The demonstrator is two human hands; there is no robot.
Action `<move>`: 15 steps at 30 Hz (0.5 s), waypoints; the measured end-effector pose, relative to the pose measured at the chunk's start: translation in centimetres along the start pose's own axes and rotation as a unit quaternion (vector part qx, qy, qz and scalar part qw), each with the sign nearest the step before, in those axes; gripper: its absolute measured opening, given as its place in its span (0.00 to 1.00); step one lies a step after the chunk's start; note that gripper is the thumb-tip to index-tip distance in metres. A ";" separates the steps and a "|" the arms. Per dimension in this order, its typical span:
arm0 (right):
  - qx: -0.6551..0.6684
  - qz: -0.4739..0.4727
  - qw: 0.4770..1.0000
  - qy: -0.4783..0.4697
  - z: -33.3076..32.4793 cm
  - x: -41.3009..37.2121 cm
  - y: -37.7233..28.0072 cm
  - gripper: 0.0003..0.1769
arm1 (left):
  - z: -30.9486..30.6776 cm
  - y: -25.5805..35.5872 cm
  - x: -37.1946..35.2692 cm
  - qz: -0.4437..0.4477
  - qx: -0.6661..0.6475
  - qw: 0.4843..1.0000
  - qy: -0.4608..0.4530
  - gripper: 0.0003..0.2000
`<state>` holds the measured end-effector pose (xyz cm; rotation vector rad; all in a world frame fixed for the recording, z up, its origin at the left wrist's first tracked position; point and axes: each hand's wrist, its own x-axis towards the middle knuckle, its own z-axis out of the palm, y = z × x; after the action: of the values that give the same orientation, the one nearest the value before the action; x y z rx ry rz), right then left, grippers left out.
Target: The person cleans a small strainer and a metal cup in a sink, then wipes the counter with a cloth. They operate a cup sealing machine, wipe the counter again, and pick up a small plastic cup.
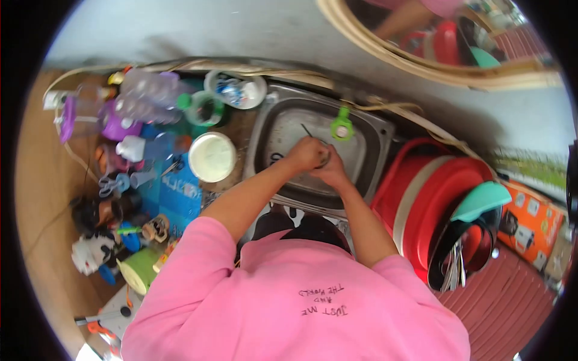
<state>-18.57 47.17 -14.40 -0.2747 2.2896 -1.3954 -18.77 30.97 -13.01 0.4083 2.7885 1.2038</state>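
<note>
Over the steel sink (pixel 256 150), my two hands meet near the middle of the basin. My left hand (pixel 308 154) has its fingers wrapped round something small, and a thin dark handle or stick sticks up beyond it. Close against it, my right hand (pixel 331 168) is curled on the same spot; what lies between the hands is mostly hidden. A green tap fitting (pixel 342 127) stands at the far side of the sink, just beyond my hands. Dark coiled or looped items (pixel 276 158) lie in the basin to the left of my hands.
Left of the sink stand a white bucket (pixel 212 157), a white bowl (pixel 236 89), a green-capped bottle (pixel 201 108) and several plastic bottles. To the right are red basins (pixel 430 204), a black pot (pixel 436 262) with cutlery and a teal bowl (pixel 481 201). A round mirror frame (pixel 373 53) hangs above.
</note>
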 end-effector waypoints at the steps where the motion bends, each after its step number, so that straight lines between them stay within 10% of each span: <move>1: 0.009 0.016 0.999 -0.028 -0.2 0.5 0.5 0.42 | -0.7 1.0 -0.2 -0.025 0.026 0.999 -0.028 0.05; 5: -0.046 -0.014 0.995 -0.090 -1.9 1.6 -0.2 0.41 | -0.9 2.1 0.4 -0.140 0.138 0.978 -0.074 0.07; 11: 0.102 0.069 0.990 -0.075 -3.4 1.6 -0.5 0.41 | -1.7 2.1 -0.8 -0.139 -0.303 0.928 -0.166 0.18; 13: 0.225 0.094 0.963 -0.116 -4.0 1.7 -1.8 0.39 | -4.8 4.5 -0.3 0.080 0.009 0.979 -0.187 0.27; 15: 0.206 0.077 0.969 -0.116 -3.9 2.2 -1.6 0.40 | -4.9 5.2 0.2 0.046 0.055 0.977 -0.199 0.32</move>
<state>-22.42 48.65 -12.00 -0.1170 1.7465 -1.6197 -18.69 30.97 -5.91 0.7083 2.5156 0.8657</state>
